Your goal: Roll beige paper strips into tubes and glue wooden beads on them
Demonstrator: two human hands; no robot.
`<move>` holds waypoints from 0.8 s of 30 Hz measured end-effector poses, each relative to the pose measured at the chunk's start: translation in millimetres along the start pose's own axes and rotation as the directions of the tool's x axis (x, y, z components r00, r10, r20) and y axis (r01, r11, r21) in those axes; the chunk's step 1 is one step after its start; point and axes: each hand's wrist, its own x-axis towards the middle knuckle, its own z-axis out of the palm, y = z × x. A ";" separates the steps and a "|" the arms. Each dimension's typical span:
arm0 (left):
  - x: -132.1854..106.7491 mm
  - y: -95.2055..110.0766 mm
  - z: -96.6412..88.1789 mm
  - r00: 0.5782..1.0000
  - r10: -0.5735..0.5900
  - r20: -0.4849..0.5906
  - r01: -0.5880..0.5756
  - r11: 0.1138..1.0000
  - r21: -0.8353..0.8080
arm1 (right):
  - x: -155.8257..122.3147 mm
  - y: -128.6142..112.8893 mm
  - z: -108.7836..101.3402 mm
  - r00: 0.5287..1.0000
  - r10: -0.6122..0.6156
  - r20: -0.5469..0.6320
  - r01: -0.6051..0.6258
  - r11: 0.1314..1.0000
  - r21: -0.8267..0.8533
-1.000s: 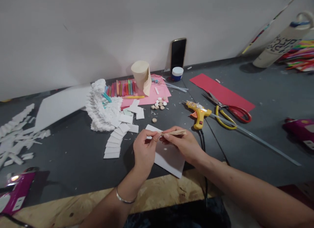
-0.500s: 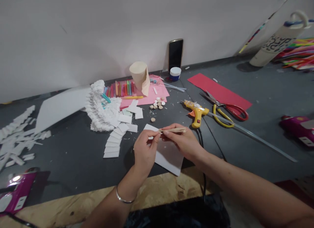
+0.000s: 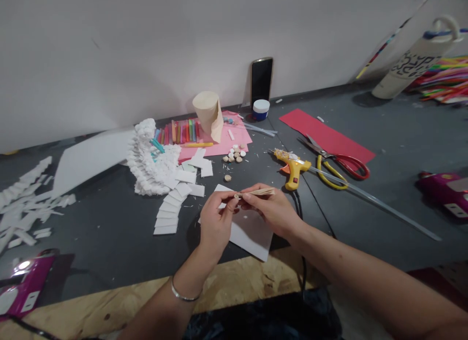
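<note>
A thin beige paper strip runs between my two hands, with a small rolled coil at its left end. My left hand pinches that coil between thumb and fingertips. Closed around the strip is my right hand, its fingertips close to the coil and the free end sticking out to the right. Beneath both hands lies a white sheet. Just beyond them are a single beige paper roll and a cluster of small beige and white rolls.
A yellow glue gun with a long glue stick lies to the right, near scissors on red paper. Overlapping white squares and a fluffy white piece lie left. A beige paper roll stands behind, near a phone.
My left fingertips have shifted slightly around the strip's end, and the small coil shows more clearly. The strip's free end has moved a little to the left.
</note>
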 end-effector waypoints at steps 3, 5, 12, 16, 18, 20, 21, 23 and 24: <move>-0.1 0.6 1.1 1.000 -0.021 -0.005 0.021 1.000 -0.008 | 0.5 1.2 -0.7 1.000 -0.013 0.017 0.014 1.000 -0.028; 0.0 0.3 1.4 1.000 -0.027 -0.004 0.027 1.000 -0.004 | 0.9 1.8 -1.8 1.000 -0.018 0.018 0.018 0.999 -0.041; 1.3 -4.3 0.8 0.996 -0.084 -0.033 0.083 0.996 -0.036 | -2.0 1.6 -4.1 0.999 -0.049 0.019 0.051 0.989 -0.135; 1.5 -3.4 1.3 0.993 -0.115 -0.028 0.112 0.991 -0.074 | -5.4 -2.7 -1.5 0.995 -0.078 0.056 0.087 0.980 -0.180; 2.3 -2.4 1.3 0.989 -0.145 -0.019 0.142 0.983 -0.120 | -6.2 -4.5 -0.6 0.994 -0.092 0.056 0.102 0.972 -0.212; 3.7 -2.1 1.2 0.983 -0.181 -0.011 0.177 0.970 -0.168 | -6.3 -4.8 -0.4 0.994 -0.098 0.053 0.108 0.965 -0.240; 4.4 -2.1 1.2 0.981 -0.194 -0.012 0.188 0.965 -0.184 | -6.1 -4.3 -0.5 0.994 -0.098 0.051 0.108 0.964 -0.244; 5.5 -2.4 1.8 0.978 -0.207 -0.024 0.198 0.961 -0.194 | -5.5 -2.3 -1.0 0.994 -0.097 0.049 0.106 0.966 -0.238; 5.8 -2.4 2.3 0.977 -0.208 -0.038 0.197 0.961 -0.192 | -5.1 -1.0 -1.3 0.994 -0.100 0.041 0.107 0.966 -0.236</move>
